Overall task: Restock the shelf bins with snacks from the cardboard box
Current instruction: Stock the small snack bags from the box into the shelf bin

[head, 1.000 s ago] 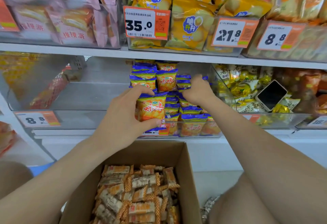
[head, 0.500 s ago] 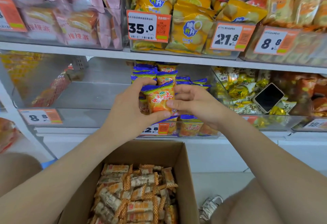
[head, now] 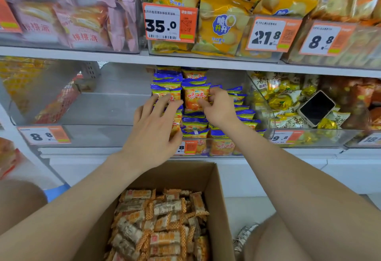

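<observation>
Orange film with a crimped blue top: that is the packet (head: 194, 98) my right hand (head: 218, 110) pinches by its edge, thumb and fingertips closed on it, at twelve o'clock inside the clear plastic shelf bin (head: 99, 135). My left hand (head: 152, 137) sits at about eleven, fingers spread nearly straight across the neighbouring column of packets (head: 167, 87). It presses them and grips nothing that I can make out.

I judge the step to be seating this packet. I would bring it down upright, print facing out and flush with its row, and let go only once its bottom seam rests on the packet below. The film looks slick and puffy, so the left palm should brace that column while I do it.

At six o'clock stands the cardboard box (head: 215, 180), matte and corrugated, flaps open. It holds flat snack bars (head: 160, 230) in checkered orange-and-tan wrappers — a different product, waiting their turn.
</observation>
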Available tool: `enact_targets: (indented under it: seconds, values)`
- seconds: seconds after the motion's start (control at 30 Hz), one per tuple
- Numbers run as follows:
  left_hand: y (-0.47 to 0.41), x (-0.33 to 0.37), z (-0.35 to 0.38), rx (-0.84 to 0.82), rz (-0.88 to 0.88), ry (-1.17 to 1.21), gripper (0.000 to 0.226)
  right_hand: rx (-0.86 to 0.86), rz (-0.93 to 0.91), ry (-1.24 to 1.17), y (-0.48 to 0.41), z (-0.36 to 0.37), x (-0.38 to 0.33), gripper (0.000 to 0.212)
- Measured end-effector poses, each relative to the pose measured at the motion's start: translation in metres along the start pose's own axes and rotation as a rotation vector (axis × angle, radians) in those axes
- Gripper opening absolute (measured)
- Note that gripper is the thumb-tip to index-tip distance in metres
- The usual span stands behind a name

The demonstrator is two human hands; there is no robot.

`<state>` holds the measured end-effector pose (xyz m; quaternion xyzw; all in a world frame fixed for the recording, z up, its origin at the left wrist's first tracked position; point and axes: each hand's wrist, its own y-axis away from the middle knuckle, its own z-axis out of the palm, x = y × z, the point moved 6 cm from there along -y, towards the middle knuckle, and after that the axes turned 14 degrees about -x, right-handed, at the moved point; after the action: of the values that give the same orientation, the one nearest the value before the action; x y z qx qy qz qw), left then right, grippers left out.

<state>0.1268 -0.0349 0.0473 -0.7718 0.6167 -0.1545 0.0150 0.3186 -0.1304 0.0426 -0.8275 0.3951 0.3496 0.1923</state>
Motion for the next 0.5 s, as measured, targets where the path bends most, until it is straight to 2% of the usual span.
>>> enact_targets:
  seconds: [0.07,0.13,0.2,0.27,0.37,0.5]
  values:
    - [0.0,0.0,-0.001,0.003,-0.005,-0.004,0.066,0.066,-0.036,-0.018,-0.001,-0.001,-0.004,0.03]
    - [0.0,0.001,-0.002,0.009,-0.006,-0.011,0.066,0.098,-0.067,-0.059,0.002,-0.001,-0.008,0.034]
    - [0.0,0.0,-0.003,0.007,-0.006,-0.013,0.066,0.086,-0.075,-0.036,0.001,0.001,-0.009,0.034]
    - [0.001,-0.001,-0.003,0.005,-0.006,-0.014,0.066,0.034,-0.045,0.039,-0.004,0.004,-0.005,0.022]
    - [0.003,-0.001,-0.004,0.006,0.004,-0.035,0.066,-0.018,0.001,0.097,-0.012,0.003,0.002,0.032]
    - [0.003,-0.003,-0.003,-0.003,0.002,-0.041,0.067,-0.002,0.027,0.149,-0.014,0.0,0.004,0.035]
